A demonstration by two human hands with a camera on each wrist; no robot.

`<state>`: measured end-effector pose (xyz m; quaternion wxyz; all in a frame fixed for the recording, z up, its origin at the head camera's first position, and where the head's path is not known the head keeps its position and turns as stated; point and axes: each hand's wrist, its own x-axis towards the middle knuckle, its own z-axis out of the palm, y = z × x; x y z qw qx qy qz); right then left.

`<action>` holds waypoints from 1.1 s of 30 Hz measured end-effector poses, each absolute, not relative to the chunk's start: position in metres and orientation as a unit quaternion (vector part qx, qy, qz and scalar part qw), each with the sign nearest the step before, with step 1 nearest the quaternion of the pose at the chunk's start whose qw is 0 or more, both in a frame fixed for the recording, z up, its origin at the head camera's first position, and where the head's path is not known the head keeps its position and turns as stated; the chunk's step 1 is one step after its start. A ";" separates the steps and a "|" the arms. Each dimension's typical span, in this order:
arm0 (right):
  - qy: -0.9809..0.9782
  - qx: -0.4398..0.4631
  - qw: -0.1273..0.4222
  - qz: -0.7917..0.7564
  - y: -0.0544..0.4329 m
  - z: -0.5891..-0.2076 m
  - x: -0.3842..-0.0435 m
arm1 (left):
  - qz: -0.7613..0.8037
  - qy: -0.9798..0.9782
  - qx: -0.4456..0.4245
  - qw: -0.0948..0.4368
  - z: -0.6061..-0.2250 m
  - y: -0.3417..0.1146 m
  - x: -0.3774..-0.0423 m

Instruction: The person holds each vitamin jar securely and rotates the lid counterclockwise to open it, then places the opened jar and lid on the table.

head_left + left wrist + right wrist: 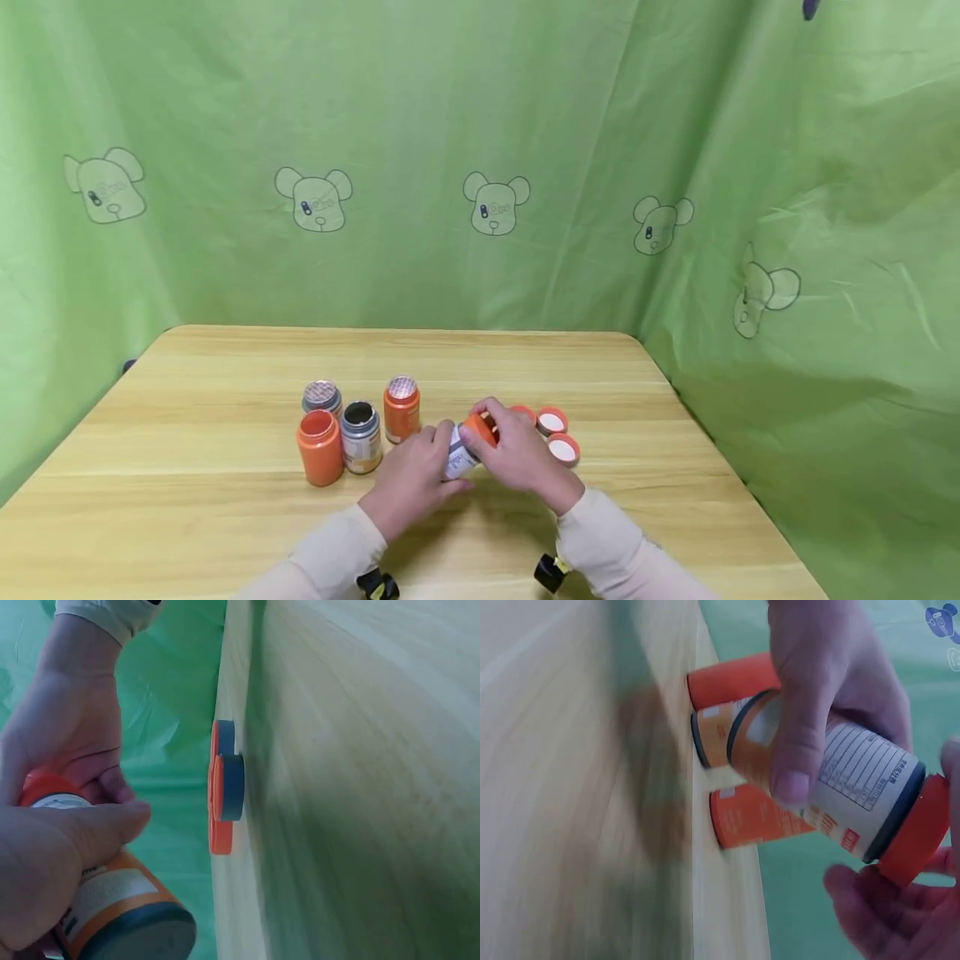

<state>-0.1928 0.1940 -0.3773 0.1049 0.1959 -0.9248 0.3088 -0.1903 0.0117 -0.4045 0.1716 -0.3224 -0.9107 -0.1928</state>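
A white, orange and grey jar (459, 457) with an orange lid (482, 427) is held tilted above the table, its lid end toward the right. My left hand (412, 482) grips the jar's body, its thumb lying along the label in the right wrist view. With fingers and thumb around the rim, my right hand (519, 448) holds the lid, which sits at the jar's mouth. The left wrist view shows the jar's dark base (142, 934) pointing down toward the camera. Whether the lid has turned loose cannot be seen.
Left of the hands stand an open orange jar (322, 460), an open grey-rimmed jar (362, 446), a foil-sealed grey-rimmed jar (322, 393) and a foil-sealed orange jar (402, 410). Orange-rimmed lids (564, 450) lie on the wooden table (187, 517) at right. Green curtains (405, 100) surround it.
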 end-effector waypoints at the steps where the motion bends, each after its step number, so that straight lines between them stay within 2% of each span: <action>1: -0.928 0.195 0.113 0.296 0.195 -0.378 -0.193 | -0.188 -0.913 -0.320 0.172 -0.404 0.013 -0.190; 5: -0.939 0.191 0.125 0.256 0.198 -0.378 -0.193 | -0.170 -0.920 -0.314 0.162 -0.400 0.015 -0.189; 16: -0.933 0.195 0.081 0.293 0.203 -0.382 -0.193 | -0.160 -0.914 -0.335 0.162 -0.396 0.011 -0.189; 24: -0.908 0.242 0.055 0.338 0.207 -0.382 -0.187 | -0.196 -0.923 -0.316 0.097 -0.395 0.008 -0.190; 33: -0.894 0.286 0.073 0.338 0.210 -0.382 -0.189 | -0.191 -0.921 -0.320 0.113 -0.394 0.006 -0.190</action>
